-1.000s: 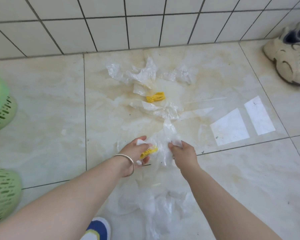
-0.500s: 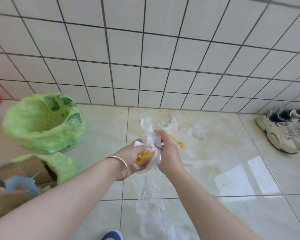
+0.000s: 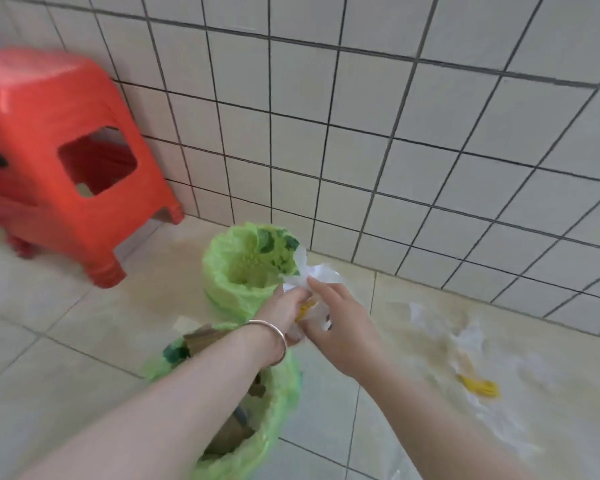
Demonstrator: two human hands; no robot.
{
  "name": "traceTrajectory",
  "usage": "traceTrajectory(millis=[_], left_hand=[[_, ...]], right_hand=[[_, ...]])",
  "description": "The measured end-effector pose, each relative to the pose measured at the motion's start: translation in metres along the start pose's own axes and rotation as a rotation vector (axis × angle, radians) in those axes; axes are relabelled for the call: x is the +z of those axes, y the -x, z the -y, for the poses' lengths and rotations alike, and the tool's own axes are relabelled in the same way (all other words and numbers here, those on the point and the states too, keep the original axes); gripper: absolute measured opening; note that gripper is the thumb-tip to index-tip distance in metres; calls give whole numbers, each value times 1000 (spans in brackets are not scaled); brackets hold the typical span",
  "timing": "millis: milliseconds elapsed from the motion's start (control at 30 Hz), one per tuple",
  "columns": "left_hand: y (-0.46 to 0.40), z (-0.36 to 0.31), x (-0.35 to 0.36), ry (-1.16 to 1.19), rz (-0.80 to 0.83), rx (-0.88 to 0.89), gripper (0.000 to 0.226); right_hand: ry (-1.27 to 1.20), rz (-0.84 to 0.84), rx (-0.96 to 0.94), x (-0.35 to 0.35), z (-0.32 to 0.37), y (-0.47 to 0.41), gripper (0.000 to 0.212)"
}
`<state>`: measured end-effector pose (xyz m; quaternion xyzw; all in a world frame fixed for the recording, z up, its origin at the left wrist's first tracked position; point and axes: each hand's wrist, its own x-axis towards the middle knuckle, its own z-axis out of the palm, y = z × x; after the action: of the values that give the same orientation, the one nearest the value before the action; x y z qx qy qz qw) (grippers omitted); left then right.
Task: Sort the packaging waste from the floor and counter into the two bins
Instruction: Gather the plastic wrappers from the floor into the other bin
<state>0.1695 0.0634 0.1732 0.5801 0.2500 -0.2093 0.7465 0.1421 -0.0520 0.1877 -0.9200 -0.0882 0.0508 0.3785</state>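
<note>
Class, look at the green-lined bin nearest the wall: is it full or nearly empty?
Nearly empty. The far bin shows only its green liner inside, down to the bottom; the near bin holds cardboard.

Single head cam, looks fwd/down from close above hands toward floor point(image 3: 66, 323) and tiled wall point(image 3: 430, 150).

A wall of white square tiles point(image 3: 361, 109) with dark grout lines runs across the back and meets the floor along a slanting line. The floor point(image 3: 49, 334) is laid with large glossy cream tiles with pale marbling, and soft daylight reflects off it at the lower right. A red plastic stool point(image 3: 49, 133) with square cut-outs in its sides stands at the left, close against the wall, slightly blurred.
</note>
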Motion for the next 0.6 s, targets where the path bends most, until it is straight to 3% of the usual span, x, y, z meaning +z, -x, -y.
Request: traceTrajectory(millis=[67, 233, 300, 467, 600], left_hand=[[-10, -9, -12, 78, 12, -15, 22], [-55, -35, -37, 119, 1, 40, 26], [-82, -44, -46, -108, -20, 116, 13], [-150, -53, -68, -527, -44, 335, 54], [-206, -49, -89, -655, -116, 387, 57]], right_hand=[[-24, -20, 11, 13, 5, -21, 55], [-75, -33, 20, 44, 3, -81, 50], [-86, -37, 35, 59, -4, -109, 52], [-124, -6, 108, 100, -22, -180, 54], [-108, 93, 138, 132, -35, -228, 51]])
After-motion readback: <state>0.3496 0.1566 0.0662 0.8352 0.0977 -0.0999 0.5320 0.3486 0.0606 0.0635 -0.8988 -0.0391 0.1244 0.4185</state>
